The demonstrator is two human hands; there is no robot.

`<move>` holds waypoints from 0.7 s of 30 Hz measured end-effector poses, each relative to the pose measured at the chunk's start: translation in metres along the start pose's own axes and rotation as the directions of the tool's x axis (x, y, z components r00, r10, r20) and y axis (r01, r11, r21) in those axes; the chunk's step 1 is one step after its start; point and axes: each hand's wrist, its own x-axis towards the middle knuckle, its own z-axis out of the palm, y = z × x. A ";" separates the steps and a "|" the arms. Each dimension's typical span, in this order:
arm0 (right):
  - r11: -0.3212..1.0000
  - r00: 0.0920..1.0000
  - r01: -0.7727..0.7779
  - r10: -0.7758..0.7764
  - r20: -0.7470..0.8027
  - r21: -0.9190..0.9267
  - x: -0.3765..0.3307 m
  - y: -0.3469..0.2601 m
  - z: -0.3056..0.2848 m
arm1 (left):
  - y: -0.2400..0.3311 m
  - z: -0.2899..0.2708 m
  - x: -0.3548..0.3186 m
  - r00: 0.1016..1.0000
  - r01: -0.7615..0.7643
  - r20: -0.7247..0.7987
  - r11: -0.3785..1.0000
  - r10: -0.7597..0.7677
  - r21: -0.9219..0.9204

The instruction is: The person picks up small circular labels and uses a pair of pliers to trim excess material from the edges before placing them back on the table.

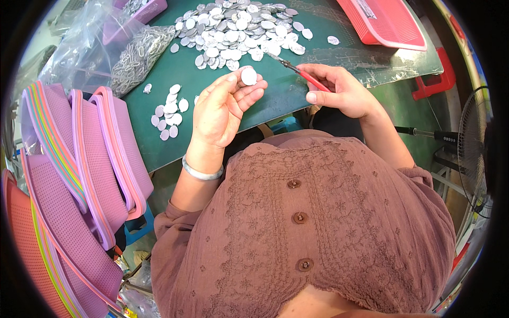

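My left hand (216, 110), palm turned up, pinches a round silver-white metal disc (248, 76) at its fingertips, above the table's near edge. The fingers of my right hand (347, 94) wrap round a pair of red-handled pliers (314, 81). The metal jaws point up and left toward a big heap of similar discs (233, 32), apart from the held disc. To the left of my left hand lies a small group of discs (170, 108) on the green table top (289, 100).
A clear plastic bag holds many metal links (142, 59) at the left, beside a purple basket (135, 16). Stacked purple and pink baskets (101, 159) crowd the left side. A red basket (379, 24) stands at the far right; a fan (473, 140) is at the right edge.
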 end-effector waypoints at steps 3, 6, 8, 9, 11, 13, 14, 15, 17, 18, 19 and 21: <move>1.000 1.000 -0.019 0.019 0.002 0.002 -0.001 -0.004 0.000 | 0.001 0.001 -0.001 1.000 0.000 -0.004 1.000 0.000 0.004; 1.000 1.000 -0.016 0.016 -0.003 -0.015 -0.001 -0.004 0.001 | 0.000 -0.001 -0.001 1.000 -0.002 -0.005 0.999 0.002 -0.037; 1.000 1.000 0.002 -0.003 -0.008 -0.027 0.000 -0.002 0.001 | -0.001 0.001 -0.002 0.997 -0.019 -0.067 0.997 0.025 0.077; 0.999 1.000 -0.005 0.005 -0.006 -0.035 -0.001 -0.003 0.001 | -0.001 0.002 -0.003 0.995 -0.025 -0.097 0.991 0.038 0.133; 0.999 1.000 -0.020 0.020 -0.002 -0.049 -0.002 -0.005 0.001 | -0.011 -0.005 -0.001 0.936 -0.222 -0.070 0.733 0.344 0.643; 0.998 1.000 -0.023 0.023 -0.002 -0.050 -0.003 -0.008 0.002 | -0.016 -0.013 0.000 0.759 -0.347 0.242 0.061 0.604 0.936; 0.998 1.000 -0.026 0.026 -0.004 -0.051 -0.003 -0.008 0.003 | -0.017 -0.015 -0.001 0.769 -0.322 0.331 -0.116 0.547 0.940; 0.998 1.000 -0.025 0.025 0.000 -0.061 -0.002 -0.007 0.002 | -0.018 -0.014 -0.005 0.790 -0.307 0.357 -0.184 0.499 0.934; 0.997 1.000 -0.025 0.025 0.003 -0.079 -0.002 -0.004 0.000 | -0.014 -0.010 -0.014 0.816 -0.271 0.351 -0.233 0.459 0.934; 0.997 1.000 -0.025 0.025 0.000 -0.076 -0.002 -0.002 0.000 | -0.010 -0.009 -0.017 0.822 -0.248 0.323 -0.215 0.469 0.944; 0.997 1.000 -0.026 0.025 -0.003 -0.074 -0.003 -0.001 0.000 | -0.007 -0.010 -0.019 0.827 -0.225 0.294 -0.197 0.480 0.954; 0.997 1.000 -0.022 0.022 -0.003 -0.072 -0.003 -0.001 -0.001 | -0.001 -0.018 -0.021 0.825 -0.179 0.241 -0.168 0.512 0.969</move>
